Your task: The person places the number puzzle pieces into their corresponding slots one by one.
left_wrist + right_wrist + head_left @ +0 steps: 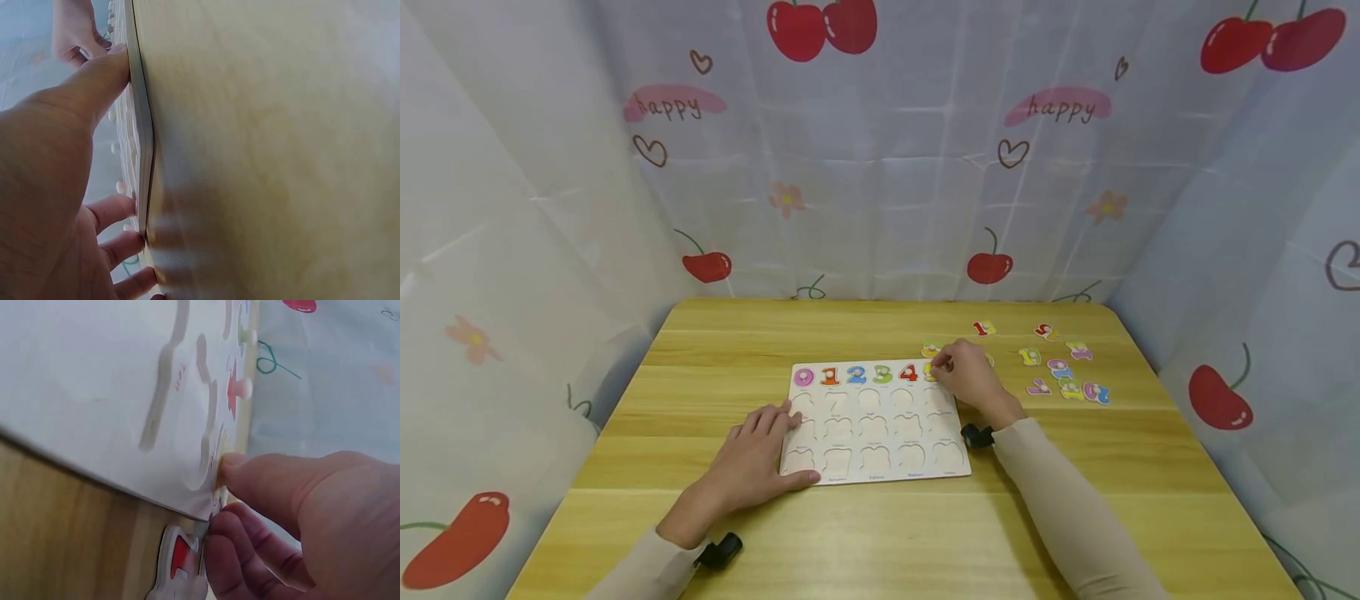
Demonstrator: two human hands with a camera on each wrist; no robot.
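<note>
A white number puzzle board (891,410) lies on the table, with several shaped recesses. Along its top row sit a pink 0 (803,377), an orange 1 (830,377), a blue 2 (856,375), a green 3 (882,374) and a red 4 (908,373). At the top right corner, my right hand (970,377) pinches a yellow number piece (220,444), largely covered by the fingers. My left hand (748,458) rests on the board's left side, thumb at the front edge and fingers spread along the left edge.
Several loose number pieces lie right of the board, among them a red-and-yellow one (984,328), a purple one (1039,387) and a blue-and-purple one (1096,392). A green piece (931,349) lies just behind the board. A patterned curtain (880,225) surrounds the wooden table (760,329).
</note>
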